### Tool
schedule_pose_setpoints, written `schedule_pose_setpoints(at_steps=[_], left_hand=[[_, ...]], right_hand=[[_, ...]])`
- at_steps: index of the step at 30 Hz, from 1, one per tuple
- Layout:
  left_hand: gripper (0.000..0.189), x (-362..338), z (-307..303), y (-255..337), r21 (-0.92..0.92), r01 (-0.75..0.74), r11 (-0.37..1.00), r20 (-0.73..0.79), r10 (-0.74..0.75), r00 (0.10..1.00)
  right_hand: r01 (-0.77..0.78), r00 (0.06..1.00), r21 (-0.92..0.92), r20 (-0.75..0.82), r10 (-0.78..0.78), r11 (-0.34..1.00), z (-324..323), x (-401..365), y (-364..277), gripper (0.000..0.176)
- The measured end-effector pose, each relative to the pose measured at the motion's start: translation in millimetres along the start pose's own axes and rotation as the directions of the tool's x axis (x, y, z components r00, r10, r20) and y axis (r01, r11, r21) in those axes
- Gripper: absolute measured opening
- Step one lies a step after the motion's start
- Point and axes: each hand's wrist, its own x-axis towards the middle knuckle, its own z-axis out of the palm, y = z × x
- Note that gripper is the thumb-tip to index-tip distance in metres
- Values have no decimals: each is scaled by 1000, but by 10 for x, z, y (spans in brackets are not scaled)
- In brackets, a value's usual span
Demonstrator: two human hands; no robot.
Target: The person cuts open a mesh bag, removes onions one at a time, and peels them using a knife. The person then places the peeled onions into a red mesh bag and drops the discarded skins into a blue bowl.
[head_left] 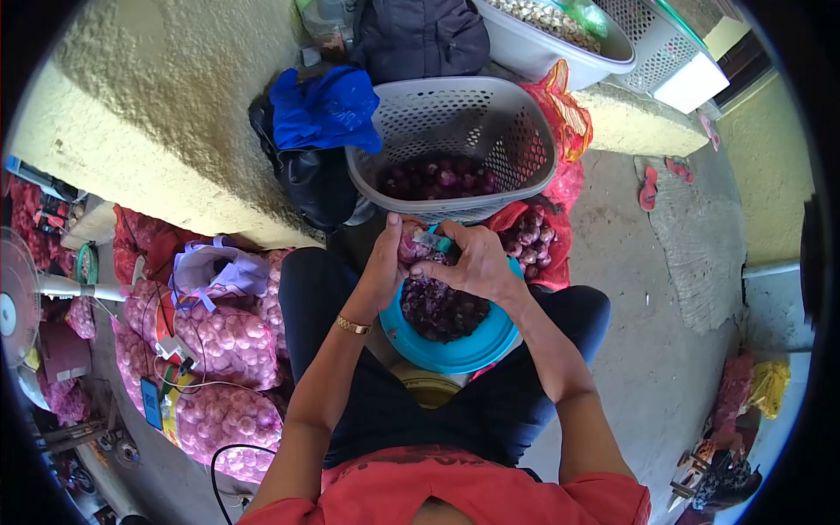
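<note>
My left hand (383,258) is closed around a red onion (411,242), its thumb along the side. My right hand (475,258) grips a small knife by its teal handle (449,234), the blade side turned to the onion and the thumb close to it. Both hands meet above a blue basin (497,346) that sits between my knees. Dark purple onion skins (437,311) lie in the basin. Just beyond stands a grey perforated basket (455,86) with peeled-looking red onions (437,178) at its bottom.
An open red mesh bag of onions (532,241) stands right of the basin. Garlic-filled mesh sacks (219,346) are stacked at left, with a phone (150,402) and a fan (17,297). A black bag under blue cloth (324,109) leans by the wall.
</note>
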Motion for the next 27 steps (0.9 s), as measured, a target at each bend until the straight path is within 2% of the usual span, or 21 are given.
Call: schedule_pose_setpoints(at_steps=[1,2,3,5,6,8,9,11,12,14,15,17,18,19,21,23,25,26,27], left_hand=[[59,15,-30,10,16,31,999,73,-32,997],[59,36,-51,20,34,58,998,145,-62,987],[59,64,-73,8,33,62,998,145,-66,987],[57,102,-131,-44,31,81,996,183,-86,979],[57,106,-127,-45,30,88,996,180,-92,979],[58,124,-101,-32,1,81,997,149,-81,986],[58,129,-58,-15,2,84,997,149,-83,985],[59,145,29,29,-74,91,993,-19,-93,996],[59,170,-27,22,-70,94,993,-16,-95,995],[60,211,-201,-25,-77,147,986,135,-135,982],[60,214,-205,-30,-77,155,985,137,-144,980],[61,233,-204,-44,-113,196,974,55,-190,980],[62,238,-200,-46,-113,189,975,99,-178,979],[62,238,-177,-59,-115,195,974,100,-184,978],[59,222,-110,-94,-105,205,973,100,-195,976],[57,201,-29,-154,-177,219,959,125,-199,972],[55,181,33,-201,-245,234,941,153,-200,968],[53,181,48,-224,-340,291,894,223,-224,949],[50,170,84,-219,-427,351,834,293,-239,926]], right_hand=[[37,999,-10,-39,-38,999,35,10,57,58],[65,995,-39,-70,-68,997,52,8,104,54],[61,996,-39,-70,-64,997,25,18,93,54],[-19,999,3,26,19,1000,-27,29,46,45],[-24,999,6,29,24,1000,-14,24,75,45],[156,988,-62,23,-155,986,4,19,145,36],[154,988,-61,23,-153,986,-11,14,161,36],[219,974,-57,81,-214,974,-51,9,198,34],[216,974,-56,76,-211,975,-82,1,243,34],[214,973,-130,120,-199,968,-139,-37,353,35],[205,974,-130,120,-190,970,-176,-45,340,35],[159,984,5,79,-159,987,-267,-56,294,36],[143,989,106,34,-147,984,-249,-61,314,40],[136,989,106,36,-141,985,-225,-66,319,40],[11,998,342,-60,10,940,-167,-77,301,42],[9,999,401,-49,12,916,-64,-77,379,44],[188,982,424,-99,-161,886,-25,-45,338,37],[277,960,389,-148,-237,879,50,-33,409,31],[279,959,387,-151,-238,879,37,-30,427,31]])
